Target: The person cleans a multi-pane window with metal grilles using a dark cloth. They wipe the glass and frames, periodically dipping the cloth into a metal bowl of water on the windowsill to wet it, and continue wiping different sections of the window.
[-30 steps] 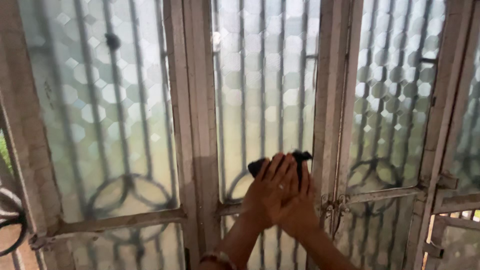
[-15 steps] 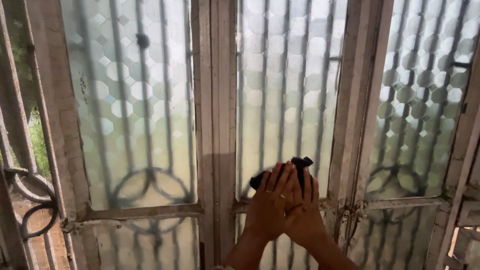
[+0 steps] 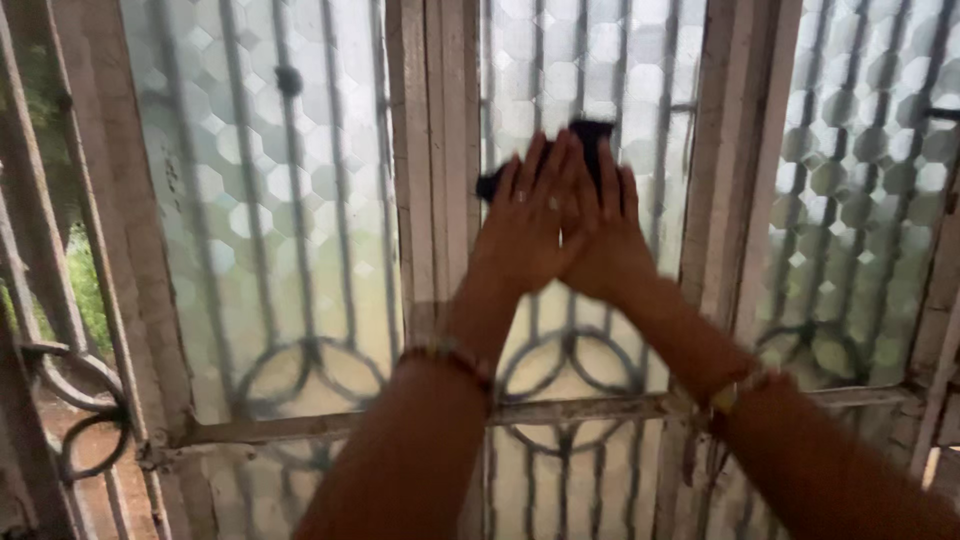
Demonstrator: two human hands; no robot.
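left hand (image 3: 528, 228), right hand (image 3: 605, 240) | fingers flat, spread | dark cloth (image 3: 588, 145) pinned under fingertips on glass (image 3: 600, 80)

A home, by the look of its window: worn white-painted frames (image 3: 432, 150) holding frosted honeycomb-patterned panes (image 3: 270, 200), a curled iron grille (image 3: 60, 390) showing at nine o'clock, and greenery (image 3: 85, 290) outside beyond it.

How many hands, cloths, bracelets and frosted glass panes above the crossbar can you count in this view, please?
Hands: 2, the left hand and the right hand, both pressed flat on the cloth.
Dark cloth: 1.
Wrist bracelets: 2, a left bracelet and a right bracelet.
Frosted panes above the crossbar: 3, a left pane, a middle pane and a right pane.
Total: 8.
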